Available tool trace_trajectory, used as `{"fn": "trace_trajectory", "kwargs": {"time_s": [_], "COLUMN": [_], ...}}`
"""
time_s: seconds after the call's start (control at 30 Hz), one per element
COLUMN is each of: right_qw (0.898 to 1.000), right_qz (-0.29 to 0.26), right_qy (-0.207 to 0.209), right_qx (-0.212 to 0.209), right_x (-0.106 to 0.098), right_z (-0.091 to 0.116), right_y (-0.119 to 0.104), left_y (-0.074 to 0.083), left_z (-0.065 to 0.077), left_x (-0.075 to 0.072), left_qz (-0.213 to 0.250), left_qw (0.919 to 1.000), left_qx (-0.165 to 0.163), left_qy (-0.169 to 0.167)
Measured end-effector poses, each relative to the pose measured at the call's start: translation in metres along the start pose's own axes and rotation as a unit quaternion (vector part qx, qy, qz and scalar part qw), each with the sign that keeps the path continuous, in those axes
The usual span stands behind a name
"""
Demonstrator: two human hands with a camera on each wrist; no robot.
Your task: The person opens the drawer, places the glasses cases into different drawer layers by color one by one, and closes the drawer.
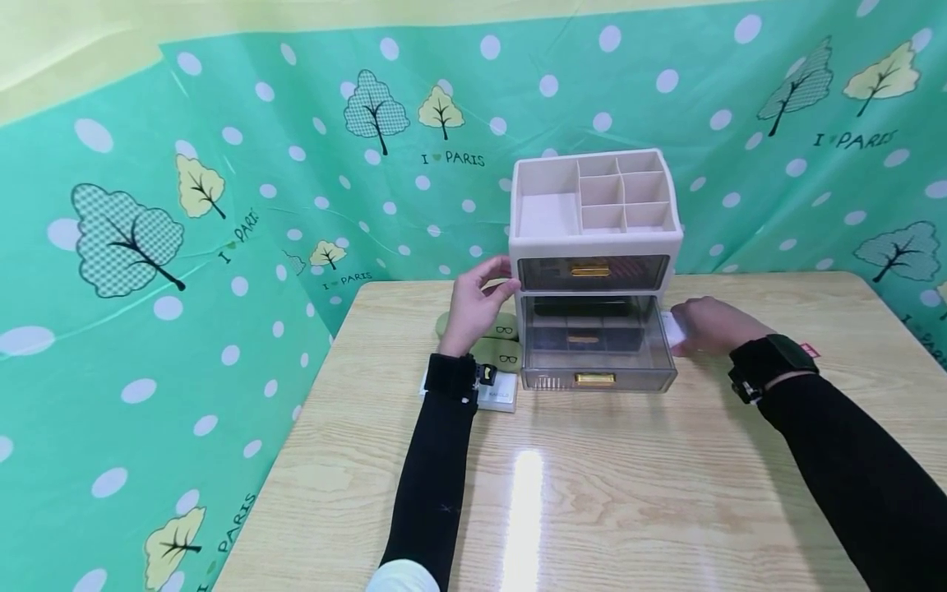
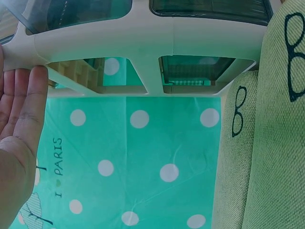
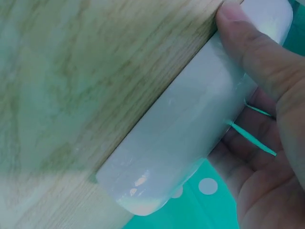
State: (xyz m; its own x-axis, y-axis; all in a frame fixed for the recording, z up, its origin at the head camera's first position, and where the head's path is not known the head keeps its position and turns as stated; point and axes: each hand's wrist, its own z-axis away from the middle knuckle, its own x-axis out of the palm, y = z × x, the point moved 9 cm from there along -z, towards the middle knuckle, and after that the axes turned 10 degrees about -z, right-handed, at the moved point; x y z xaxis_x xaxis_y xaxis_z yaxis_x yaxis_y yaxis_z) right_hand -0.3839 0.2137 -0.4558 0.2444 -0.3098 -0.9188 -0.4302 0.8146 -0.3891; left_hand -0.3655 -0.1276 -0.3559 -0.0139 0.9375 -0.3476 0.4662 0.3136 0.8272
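Note:
A white desktop organizer (image 1: 595, 247) stands at the back of the table, its lower clear drawer (image 1: 598, 380) pulled out and its upper drawer (image 1: 551, 274) closed. My left hand (image 1: 477, 304) is at the organizer's left side; in the left wrist view its straight fingers touch the white frame (image 2: 109, 45). To the right of the drawer, my right hand (image 1: 712, 323) grips a smooth white item with rounded ends (image 3: 167, 114), thumb on one face and fingers at the other. It lies against the wooden tabletop; its exact kind I cannot tell.
Two green cases with a glasses print (image 1: 497, 356) lie left of the organizer, beside a flat white box (image 1: 499, 393) partly under my left wrist. A small red tag (image 1: 810, 350) shows behind my right wrist. Green printed cloth (image 1: 444, 214) hangs behind the table.

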Motion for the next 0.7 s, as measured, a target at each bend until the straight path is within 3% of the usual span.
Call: {"fn": "trace_trajectory", "kwargs": {"time_s": [0.4, 0.7], "right_qw": [0.998, 0.997], "right_qz": [0.035, 0.041], "right_qy": [0.041, 0.059], "right_qx": [0.024, 0.005], "right_x": [-0.026, -0.055], "right_z": [0.021, 0.041], "right_y": [-0.004, -0.019], "left_y": [0.003, 0.001], "left_z": [-0.001, 0.000], "left_x": [-0.001, 0.000], "left_qz": [-0.002, -0.004], "left_qw": [0.9999, 1.0000], "left_qx": [0.011, -0.001], "left_qy": [0.000, -0.001]}}
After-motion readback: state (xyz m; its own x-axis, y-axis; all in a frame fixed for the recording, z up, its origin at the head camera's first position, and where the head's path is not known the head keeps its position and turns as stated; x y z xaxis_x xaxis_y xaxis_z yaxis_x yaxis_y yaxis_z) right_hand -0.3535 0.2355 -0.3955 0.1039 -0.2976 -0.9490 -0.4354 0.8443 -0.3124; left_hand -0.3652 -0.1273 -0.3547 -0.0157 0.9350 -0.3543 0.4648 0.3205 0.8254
